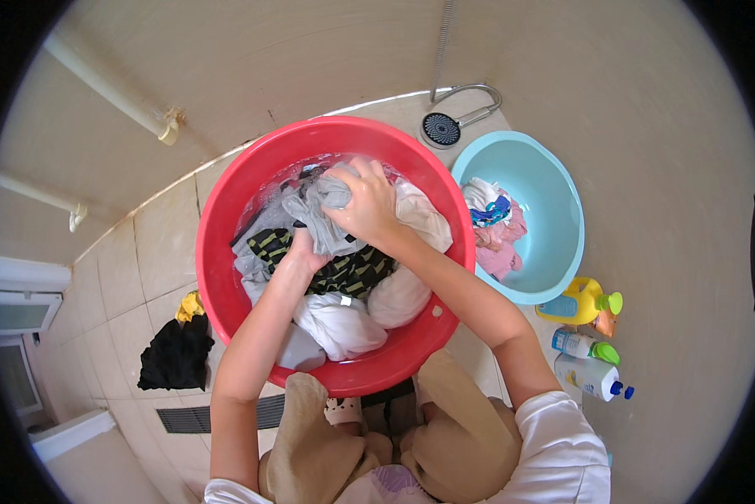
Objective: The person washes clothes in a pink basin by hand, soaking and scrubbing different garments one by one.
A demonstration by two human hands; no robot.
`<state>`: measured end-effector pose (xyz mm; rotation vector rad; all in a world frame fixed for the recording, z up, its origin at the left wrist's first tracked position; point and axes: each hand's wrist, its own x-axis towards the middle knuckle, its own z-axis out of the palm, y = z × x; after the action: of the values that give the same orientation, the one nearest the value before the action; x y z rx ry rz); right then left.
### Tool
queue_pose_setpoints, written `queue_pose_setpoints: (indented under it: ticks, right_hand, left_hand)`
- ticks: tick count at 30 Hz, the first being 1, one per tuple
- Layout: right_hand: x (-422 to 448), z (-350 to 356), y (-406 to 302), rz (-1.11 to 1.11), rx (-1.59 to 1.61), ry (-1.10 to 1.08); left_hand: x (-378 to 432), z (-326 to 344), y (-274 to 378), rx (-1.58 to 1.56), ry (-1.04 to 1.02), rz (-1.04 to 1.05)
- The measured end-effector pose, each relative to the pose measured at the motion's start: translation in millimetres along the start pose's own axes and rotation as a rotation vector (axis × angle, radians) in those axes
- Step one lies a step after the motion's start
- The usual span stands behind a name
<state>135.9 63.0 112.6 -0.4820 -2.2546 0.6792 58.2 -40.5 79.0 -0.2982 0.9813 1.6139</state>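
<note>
A large red plastic tub (336, 382) stands before my knees, holding soapy water and wet laundry. My right hand (368, 201) grips a bunched light grey cloth (327, 223) above the pile. Partly hidden beneath that same cloth is my left hand (307, 249), its fingers wrapped under the fabric. Below both hands lies a black garment with yellow-green marks (346, 274). White cloth (339, 324) bulges toward the tub's near side, and a pale cream garment (422, 217) rests along the right. More grey fabric (251, 264) is at the left.
Right of the tub sits a light blue basin (550, 189) with pink and white clothes (497, 242). A shower head (441, 129) lies behind it. Several bottles, including a yellow jug (572, 302), line the right wall. Black cloth (175, 353) is on the tiles near a floor grate (185, 421).
</note>
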Motion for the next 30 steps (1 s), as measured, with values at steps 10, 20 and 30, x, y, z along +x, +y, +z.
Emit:
queue_pose_setpoints:
  ticks: [10,20,30]
  right_hand:
    - [-5,-87,50,0.399,0.475,0.225]
    - [-78,-209,113,0.865,0.784,0.541]
    - [-161,-227,148,1.011,0.416,0.088]
  left_hand:
    - [-14,73,-24,0.702,-0.153,0.404]
    - [33,158,-96,1.298,-0.597,0.942]
    - [45,163,-138,2.080,-0.640,0.986]
